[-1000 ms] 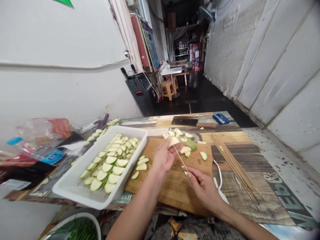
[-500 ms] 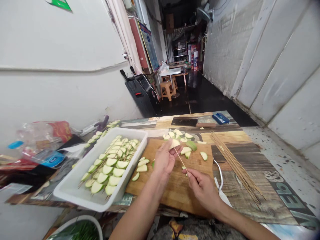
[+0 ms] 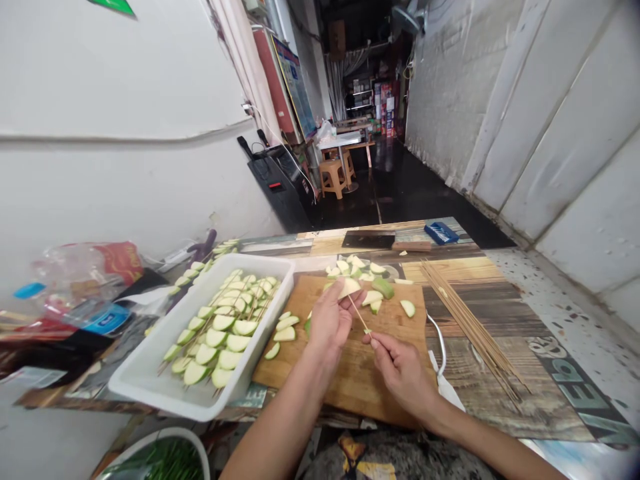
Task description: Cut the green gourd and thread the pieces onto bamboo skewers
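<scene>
Between the fingers and thumb of my left hand (image 3: 331,319) is a pale, green-skinned vegetable slice (image 3: 349,287), held above a wooden cutting board (image 3: 345,380). My right hand (image 3: 405,367) pinches a thin bamboo skewer (image 3: 359,313), whose far end meets the slice; how deep it goes in is hidden. Several loose slices lie on the board, among them one (image 3: 407,308) at the right and a group (image 3: 285,327) at the left. Beyond my left hand, more cut pieces (image 3: 356,264) are heaped with a green end piece (image 3: 383,288).
A white plastic tub (image 3: 150,393) of skewered slices stands left of the board. Bamboo skewers (image 3: 470,327) lie to the right. Toward the far edge are a cleaver (image 3: 370,239) and a blue box (image 3: 441,233). A bowl of greens (image 3: 165,460) sits below the table at the left.
My right hand has shifted slightly left and up, toward my left hand. Less of the skewer shows between the hands. The left hand keeps its hold on the slice.
</scene>
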A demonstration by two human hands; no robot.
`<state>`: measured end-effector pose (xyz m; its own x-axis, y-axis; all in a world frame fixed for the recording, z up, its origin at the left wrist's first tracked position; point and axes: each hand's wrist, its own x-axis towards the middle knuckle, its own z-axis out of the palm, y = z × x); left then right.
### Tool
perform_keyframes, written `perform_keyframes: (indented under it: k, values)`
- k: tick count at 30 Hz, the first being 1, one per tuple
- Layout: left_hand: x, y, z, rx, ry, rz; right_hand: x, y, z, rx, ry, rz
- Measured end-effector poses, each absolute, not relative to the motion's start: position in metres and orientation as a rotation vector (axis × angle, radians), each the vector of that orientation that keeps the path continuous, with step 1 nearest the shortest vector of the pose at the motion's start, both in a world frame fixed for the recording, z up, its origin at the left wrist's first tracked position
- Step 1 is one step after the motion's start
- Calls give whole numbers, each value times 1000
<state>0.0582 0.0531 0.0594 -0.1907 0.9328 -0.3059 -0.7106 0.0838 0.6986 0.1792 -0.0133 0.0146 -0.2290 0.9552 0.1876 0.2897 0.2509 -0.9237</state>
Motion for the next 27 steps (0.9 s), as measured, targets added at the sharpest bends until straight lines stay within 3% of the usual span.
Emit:
perform_keyframes:
  k: [27]
  values:
    - [71,43,57,305,952,1447,174,-7,24,-1183,-1683,895]
